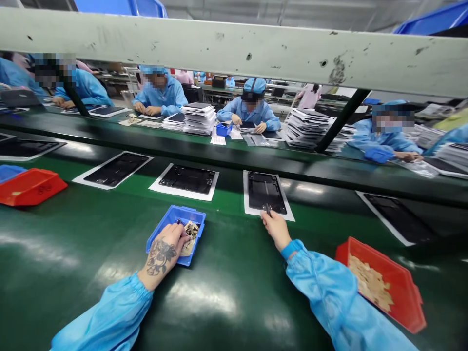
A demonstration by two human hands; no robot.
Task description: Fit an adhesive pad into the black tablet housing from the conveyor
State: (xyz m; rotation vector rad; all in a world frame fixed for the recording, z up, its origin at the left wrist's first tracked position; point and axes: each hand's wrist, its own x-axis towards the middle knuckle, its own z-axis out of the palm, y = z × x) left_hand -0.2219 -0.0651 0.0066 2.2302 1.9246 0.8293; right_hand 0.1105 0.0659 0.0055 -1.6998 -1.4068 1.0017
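My left hand [166, 248] reaches over the near side of a blue bin [151, 237], fingers bent and close together at the small dark and gold parts [190, 234] inside. What those fingers pinch, if anything, is hidden. My right hand [277, 228] is closed around dark tweezers [268, 209], with the tips over the near edge of a black tablet-like housing [265, 187]. That housing lies on a white sheet [252, 210] and has a pale strip along its middle.
More black housings on white sheets [186, 180] lie along the green belt. A red bin [405, 297] of tan pieces stands at right, another red bin [32, 187] at left. A pale beam [234, 46] crosses above. Several co-workers in blue sit opposite beside stacked panels [199, 118].
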